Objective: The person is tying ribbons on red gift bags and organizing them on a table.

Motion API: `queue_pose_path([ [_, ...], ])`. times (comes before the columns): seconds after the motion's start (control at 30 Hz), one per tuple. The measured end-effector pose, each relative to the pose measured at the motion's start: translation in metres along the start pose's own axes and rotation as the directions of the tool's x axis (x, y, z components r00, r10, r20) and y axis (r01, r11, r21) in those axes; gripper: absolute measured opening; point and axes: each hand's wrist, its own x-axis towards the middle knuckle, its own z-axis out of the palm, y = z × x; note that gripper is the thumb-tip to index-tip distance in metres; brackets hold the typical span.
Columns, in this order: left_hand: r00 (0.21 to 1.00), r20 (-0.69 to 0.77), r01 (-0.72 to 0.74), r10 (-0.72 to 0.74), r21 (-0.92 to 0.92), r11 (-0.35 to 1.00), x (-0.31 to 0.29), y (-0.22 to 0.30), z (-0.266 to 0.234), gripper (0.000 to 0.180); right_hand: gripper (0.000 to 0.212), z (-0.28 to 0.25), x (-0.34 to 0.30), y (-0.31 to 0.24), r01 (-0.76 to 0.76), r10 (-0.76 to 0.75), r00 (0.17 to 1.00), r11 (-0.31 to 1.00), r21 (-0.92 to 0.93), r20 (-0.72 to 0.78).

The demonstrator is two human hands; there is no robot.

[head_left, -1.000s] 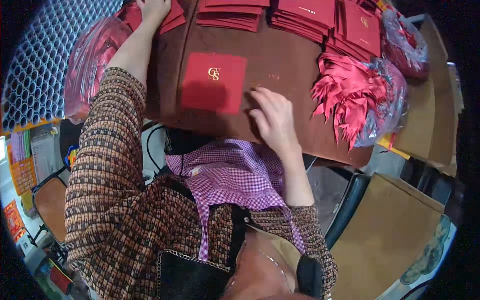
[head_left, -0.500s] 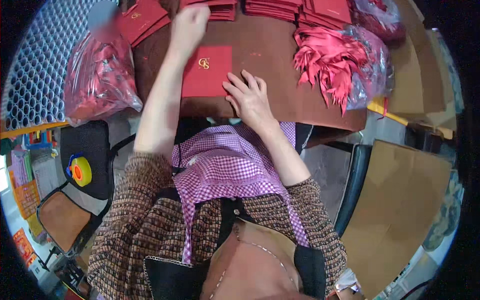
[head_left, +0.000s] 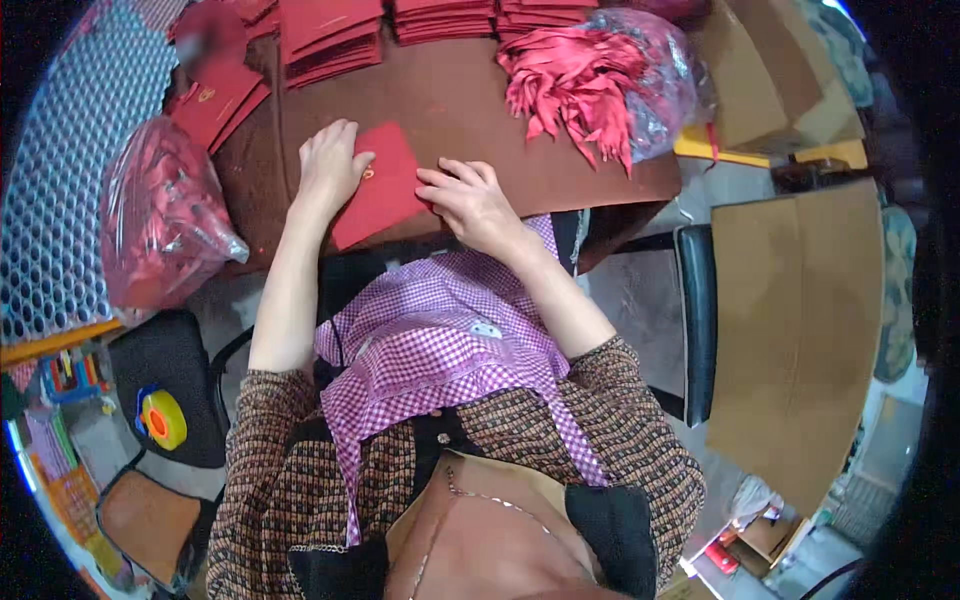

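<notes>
A flat red card-like folder (head_left: 388, 195) with a small gold emblem lies turned at an angle on the brown tabletop. My left hand (head_left: 330, 168) rests at its left edge, fingers stretched forward and thumb reaching over the red surface near the emblem. At the opposite edge, my right hand (head_left: 472, 205) has its fingers apart and slightly bent, their tips touching or very near the folder. Neither hand is visibly clamped on it. The undersides of both hands are hidden.
Stacks of red folders (head_left: 330, 40) line the table's far side. A plastic bag of red pieces (head_left: 165, 215) sits at left, near a honeycomb-patterned surface (head_left: 50, 200). Red ribbons (head_left: 575, 85) spill from clear plastic at right. Cardboard (head_left: 795, 320) stands right of a chair (head_left: 695, 320).
My left hand has come back from the far stacks to the folder's left edge. The folder has turned from square to slanted. My right hand stays by its right edge; the whole view has shifted.
</notes>
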Motion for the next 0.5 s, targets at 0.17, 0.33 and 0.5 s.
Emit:
queue_pose_path([
  [0.17,0.991,-0.116,-0.057,0.060,0.021,0.998,-0.009,0.009,0.000,0.043,0.015,-0.055,0.006,0.043,-0.118,0.113,0.975,0.993,-0.012,-0.192],
  [0.33,0.999,-0.046,0.000,-0.001,-0.009,1.000,0.000,0.007,-0.001,0.038,0.018,-0.081,0.037,0.097,-0.142,0.042,0.968,0.903,-0.405,-0.246],
  [0.5,0.989,0.052,0.145,-0.142,-0.077,0.986,0.004,-0.015,0.005,0.044,0.027,-0.059,0.064,0.119,-0.031,0.196,0.967,0.726,-0.687,0.164],
])
